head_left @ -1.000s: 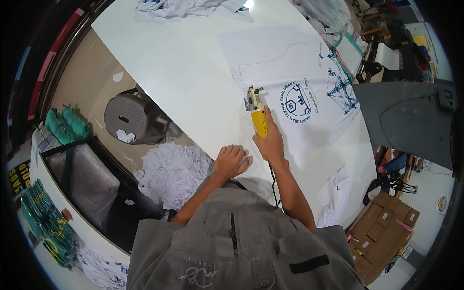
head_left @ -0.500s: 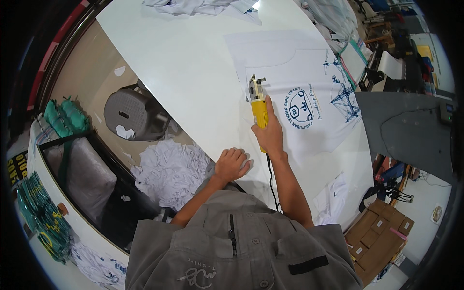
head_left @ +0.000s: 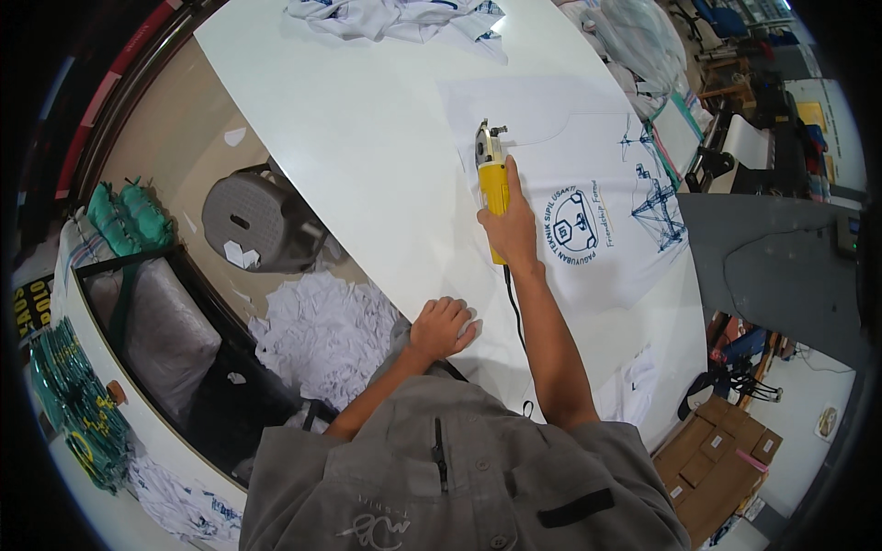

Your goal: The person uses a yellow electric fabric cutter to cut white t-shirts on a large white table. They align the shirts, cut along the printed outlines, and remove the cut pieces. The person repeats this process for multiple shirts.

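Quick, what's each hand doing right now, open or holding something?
Left hand: resting on the table, palm hidden; open or closed can't be told.
Right hand: closed around the yellow cutter.

From the wearer's head, the left of two side-by-side fisheye cameras looks steeply down at the table [head_left: 367,138] from its near side, close enough that the wearer's shirt [head_left: 469,473] looms just this side of the table, wide enough to catch floor [head_left: 179,119] left of it and boxes [head_left: 707,459] right of it.
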Action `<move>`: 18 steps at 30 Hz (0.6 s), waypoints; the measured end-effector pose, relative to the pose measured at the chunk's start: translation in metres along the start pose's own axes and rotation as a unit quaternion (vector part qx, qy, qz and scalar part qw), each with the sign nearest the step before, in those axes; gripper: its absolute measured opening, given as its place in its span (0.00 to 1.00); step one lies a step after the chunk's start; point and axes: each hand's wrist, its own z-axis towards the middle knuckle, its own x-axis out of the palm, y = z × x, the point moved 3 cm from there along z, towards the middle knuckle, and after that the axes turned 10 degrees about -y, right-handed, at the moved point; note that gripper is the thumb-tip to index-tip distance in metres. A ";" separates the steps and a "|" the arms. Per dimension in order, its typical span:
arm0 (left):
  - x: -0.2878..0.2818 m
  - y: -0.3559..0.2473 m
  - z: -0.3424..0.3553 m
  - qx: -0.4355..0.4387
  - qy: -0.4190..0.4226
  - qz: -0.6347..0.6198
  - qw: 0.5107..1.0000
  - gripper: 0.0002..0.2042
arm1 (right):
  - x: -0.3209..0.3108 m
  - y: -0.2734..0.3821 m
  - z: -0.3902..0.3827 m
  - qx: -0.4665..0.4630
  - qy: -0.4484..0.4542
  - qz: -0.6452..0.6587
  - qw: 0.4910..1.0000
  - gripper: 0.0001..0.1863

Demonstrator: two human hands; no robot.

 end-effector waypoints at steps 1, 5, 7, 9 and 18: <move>0.000 0.000 0.000 -0.001 0.002 0.002 1.000 0.11 | 0.001 0.003 0.006 0.001 -0.001 0.002 1.000 0.57; 0.000 -0.001 0.000 -0.005 0.004 0.000 1.000 0.10 | 0.004 0.015 0.035 0.004 0.004 0.007 1.000 0.58; 0.000 -0.002 0.000 -0.005 0.004 0.000 1.000 0.10 | 0.007 0.021 0.051 0.006 -0.005 -0.008 1.000 0.58; 0.000 -0.002 0.001 -0.008 0.000 0.000 1.000 0.11 | 0.011 0.026 0.069 0.003 -0.012 -0.016 1.000 0.58; -0.006 -0.007 0.008 -0.016 -0.019 -0.030 0.999 0.08 | 0.018 0.047 0.155 -0.024 0.006 0.042 0.999 0.61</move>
